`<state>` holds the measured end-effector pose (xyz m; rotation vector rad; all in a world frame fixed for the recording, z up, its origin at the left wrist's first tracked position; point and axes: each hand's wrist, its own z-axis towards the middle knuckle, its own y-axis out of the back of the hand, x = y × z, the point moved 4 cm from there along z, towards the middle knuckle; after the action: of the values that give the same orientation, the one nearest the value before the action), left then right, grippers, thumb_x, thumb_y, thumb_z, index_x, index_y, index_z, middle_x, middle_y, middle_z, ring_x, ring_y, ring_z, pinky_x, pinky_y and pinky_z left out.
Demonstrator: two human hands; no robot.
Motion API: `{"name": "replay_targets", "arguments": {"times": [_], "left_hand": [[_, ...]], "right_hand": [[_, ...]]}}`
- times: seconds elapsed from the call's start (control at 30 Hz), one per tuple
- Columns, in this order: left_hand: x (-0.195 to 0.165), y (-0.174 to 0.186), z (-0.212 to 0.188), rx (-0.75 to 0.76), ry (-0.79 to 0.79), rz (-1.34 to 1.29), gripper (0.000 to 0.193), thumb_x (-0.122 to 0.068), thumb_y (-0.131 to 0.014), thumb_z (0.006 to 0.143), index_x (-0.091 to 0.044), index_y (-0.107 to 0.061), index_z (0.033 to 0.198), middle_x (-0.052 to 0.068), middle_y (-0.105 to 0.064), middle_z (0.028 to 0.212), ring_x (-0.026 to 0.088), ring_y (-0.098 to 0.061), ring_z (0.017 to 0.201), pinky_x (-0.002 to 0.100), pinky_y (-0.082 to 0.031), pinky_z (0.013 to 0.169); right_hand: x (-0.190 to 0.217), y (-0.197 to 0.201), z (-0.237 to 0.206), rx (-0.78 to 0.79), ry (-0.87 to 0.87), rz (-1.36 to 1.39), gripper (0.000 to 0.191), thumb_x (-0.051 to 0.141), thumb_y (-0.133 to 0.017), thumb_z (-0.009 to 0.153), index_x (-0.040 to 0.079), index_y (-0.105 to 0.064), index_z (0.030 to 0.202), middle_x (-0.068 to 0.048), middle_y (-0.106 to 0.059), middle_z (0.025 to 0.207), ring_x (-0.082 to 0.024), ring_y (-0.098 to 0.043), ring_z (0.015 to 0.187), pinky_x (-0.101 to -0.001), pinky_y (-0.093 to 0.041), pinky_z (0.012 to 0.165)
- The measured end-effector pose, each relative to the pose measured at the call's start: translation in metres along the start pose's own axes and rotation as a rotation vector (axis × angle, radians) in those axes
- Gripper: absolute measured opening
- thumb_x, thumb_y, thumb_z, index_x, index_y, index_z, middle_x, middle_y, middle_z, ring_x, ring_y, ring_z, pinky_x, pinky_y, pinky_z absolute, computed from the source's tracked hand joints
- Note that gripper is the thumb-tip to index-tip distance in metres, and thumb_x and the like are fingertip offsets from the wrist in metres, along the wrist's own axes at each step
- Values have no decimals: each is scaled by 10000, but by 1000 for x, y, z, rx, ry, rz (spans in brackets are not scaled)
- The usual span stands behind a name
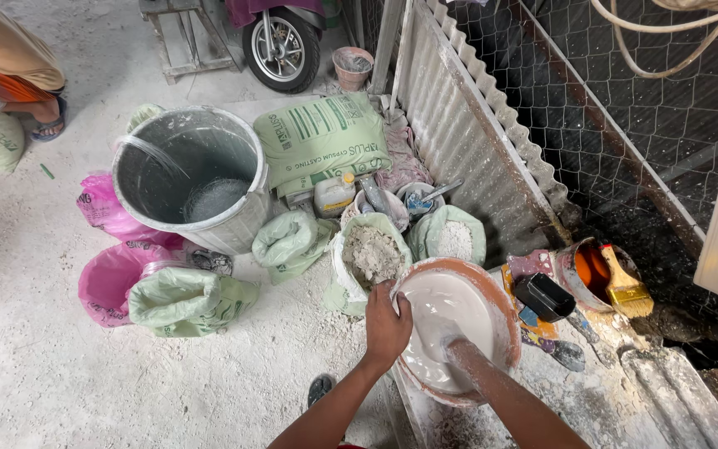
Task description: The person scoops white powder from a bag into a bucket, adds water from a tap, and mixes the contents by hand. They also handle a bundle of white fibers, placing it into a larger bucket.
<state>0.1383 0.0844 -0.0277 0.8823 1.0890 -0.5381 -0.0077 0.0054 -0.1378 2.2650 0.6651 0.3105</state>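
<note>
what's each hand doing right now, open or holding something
Left hand: closed on the rim of the bowl.
Right hand: sunk in the white mix, grip cannot be told.

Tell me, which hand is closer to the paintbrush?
Right. The right hand is down in the white mix inside the bowl, nearer the paintbrush. The left hand grips the bowl's far rim.

Both forearms are bare, with no sleeves, gloves or jewellery. The right hand (457,347) and its forearm are coated in white plaster; the left hand (386,326) is nearly clean.
</note>
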Motion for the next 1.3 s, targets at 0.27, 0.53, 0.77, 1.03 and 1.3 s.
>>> {"name": "replay_targets", "arguments": {"times": [0.27,0.53,0.77,1.03,1.3], "left_hand": [[2,0,-2,13,50,9,288,-128,-557,973,56,-562,1195,288,-613,1133,459,-588,1064,531,-456,950],[1,2,0,-26,-31,8,296,-120,-556,961,61,-572,1194,288,-615,1121,461,-590,1057,540,-459,944],[0,0,0,-21,-8,-3,281,-106,-558,958,65,-571,1181,285,-611,1098,469,-590,1029,540,-461,920],[-4,4,0,4,9,-5,265,-94,-551,960,61,-576,1173,282,-612,1076,456,-597,1010,536,-462,903],[-4,3,1,-35,-17,-15,274,-93,-563,951,63,-584,1175,280,-621,1090,459,-596,1032,527,-464,924]], "right_hand": [[-10,-31,-8,96,-191,-137,260,218,-752,880,81,-771,1099,-149,-725,1147,-280,-714,1065,-395,-573,894],[-7,-53,-13,92,-13,-22,261,212,-738,881,74,-760,1101,-155,-726,1128,-290,-715,1050,-402,-574,888],[-30,-30,1,57,-84,-19,262,207,-725,882,69,-750,1103,-161,-726,1111,-298,-716,1038,-408,-575,882],[15,-47,-7,134,-21,-60,263,201,-711,883,62,-738,1105,-167,-727,1092,-308,-717,1024,-415,-577,876],[16,-13,-12,26,85,14,264,195,-696,884,56,-727,1107,-173,-727,1072,-317,-718,1009,-422,-578,870]]}}
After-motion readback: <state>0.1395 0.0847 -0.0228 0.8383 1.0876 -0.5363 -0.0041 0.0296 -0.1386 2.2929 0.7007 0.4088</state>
